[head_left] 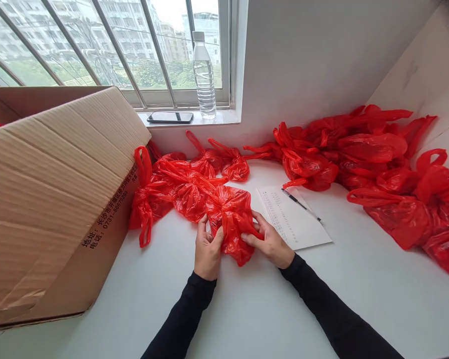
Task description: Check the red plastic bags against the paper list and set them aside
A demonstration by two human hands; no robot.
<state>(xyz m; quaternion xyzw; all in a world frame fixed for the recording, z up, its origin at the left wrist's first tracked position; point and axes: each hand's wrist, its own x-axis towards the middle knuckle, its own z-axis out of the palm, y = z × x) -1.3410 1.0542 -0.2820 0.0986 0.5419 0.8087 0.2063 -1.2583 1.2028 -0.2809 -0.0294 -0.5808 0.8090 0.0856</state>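
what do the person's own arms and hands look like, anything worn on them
Both arms wear plain black, close-fitting long sleeves, the left sleeve and right sleeve ending near the wrists. The left hand and right hand are gloveless; no ring or watch shows.

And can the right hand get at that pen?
Probably yes: the pen lies on the paper beyond the right hand, with nothing standing between, though that hand would likely need to release the red bag first.

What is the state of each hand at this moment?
Left hand: closed, holding the red plastic bag by its left side.
Right hand: closed, holding the same red plastic bag by its right side.
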